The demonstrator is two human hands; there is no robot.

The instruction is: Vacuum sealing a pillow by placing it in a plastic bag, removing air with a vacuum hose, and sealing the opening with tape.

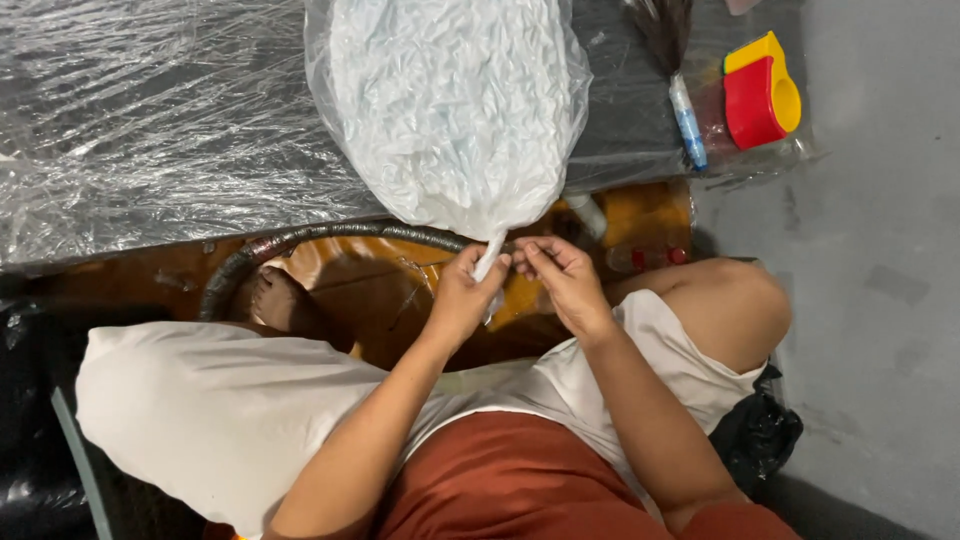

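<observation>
Rust-red shirt and pale shorts of the seated person fill the bottom of the view, knees spread to either side.

Left hand (462, 292): fingers pressed together, pinching the twisted white neck of the plastic bag (455, 110).

Right hand (563, 278): fingers curled inward, fingertips meeting just beside the left hand at the same neck; whether they grip it cannot be told.

Plastic bag: clear, bulging, packed with crumpled pale-blue-white pieces. Body rests on the near edge of the surface (150, 120) and overhangs it, its neck pointing down toward the hands.

Surface: dark, wrapped in wrinkled clear film.

Brush (680, 80): dark bristles, blue-and-white handle, lying near the far right corner of the surface.

Tape dispenser (760, 90): red and yellow plastic, at the right edge, just beside the brush.

Hose (300, 240): dark, ribbed, curving below the near edge of the surface, past a bare foot (275, 300).

Black bag (757, 432): crumpled, on the grey floor by the right knee.
</observation>
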